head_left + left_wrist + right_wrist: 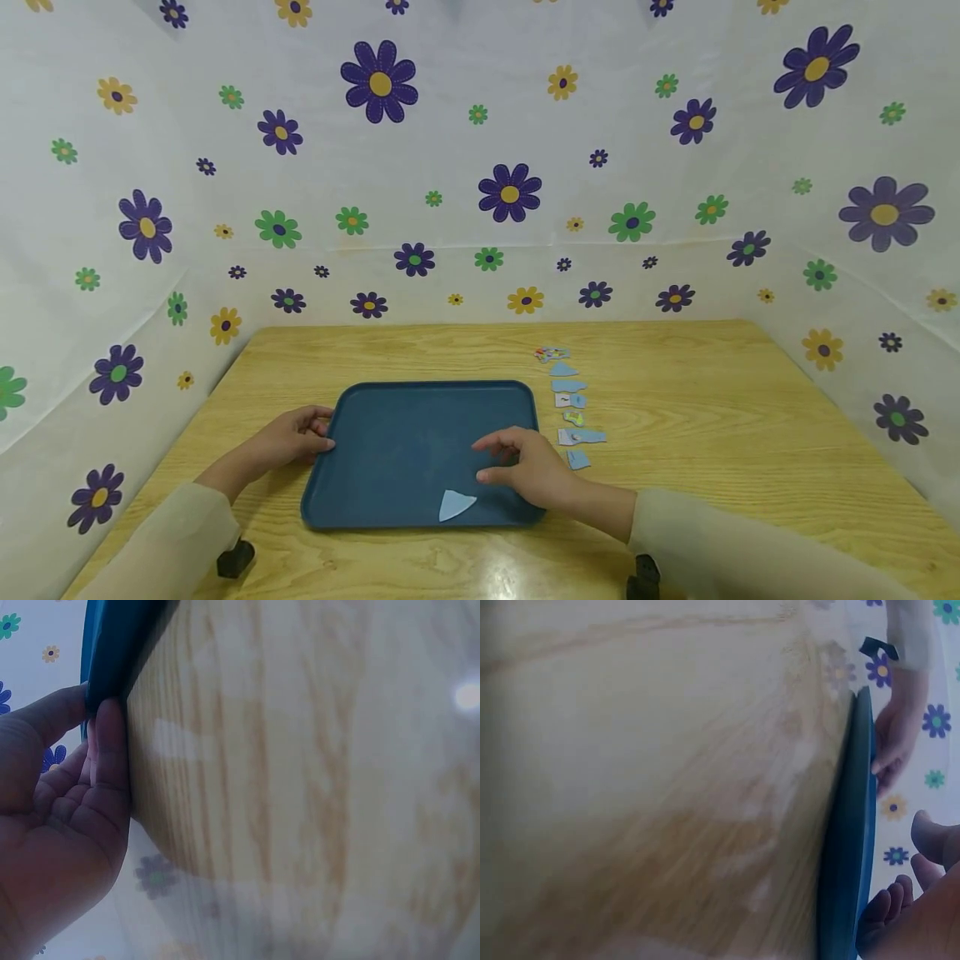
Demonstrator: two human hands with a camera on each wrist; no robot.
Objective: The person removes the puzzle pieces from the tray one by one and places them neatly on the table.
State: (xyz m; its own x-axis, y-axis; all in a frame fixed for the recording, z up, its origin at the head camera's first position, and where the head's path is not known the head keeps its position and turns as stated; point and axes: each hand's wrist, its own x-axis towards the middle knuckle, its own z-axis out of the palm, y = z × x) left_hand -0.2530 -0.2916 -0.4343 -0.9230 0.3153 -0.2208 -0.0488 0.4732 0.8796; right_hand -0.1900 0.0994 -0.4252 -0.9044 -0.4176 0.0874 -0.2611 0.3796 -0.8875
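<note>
A dark blue tray (420, 433) lies on the wooden table. My left hand (296, 435) grips its left rim; in the left wrist view the thumb (64, 712) lies against the tray edge (112, 667) and the fingers are beside or under it. Over the right part of the tray hovers my right hand (528, 468), fingers loosely bent and apart, with nothing between them. A light blue, roughly triangular flat piece (456, 505) lies on the tray near its front edge, left of the right hand. The right wrist view shows the right hand (919, 900) beside the tray's side (847, 832).
Several flat, irregular pieces stand in a column right of the tray, among them a colourful piece (552, 354) at the back, a long light blue piece (582, 437) and a small blue piece (577, 459) nearest me. Flower-printed white cloth (450, 150) surrounds the wooden table (697, 400).
</note>
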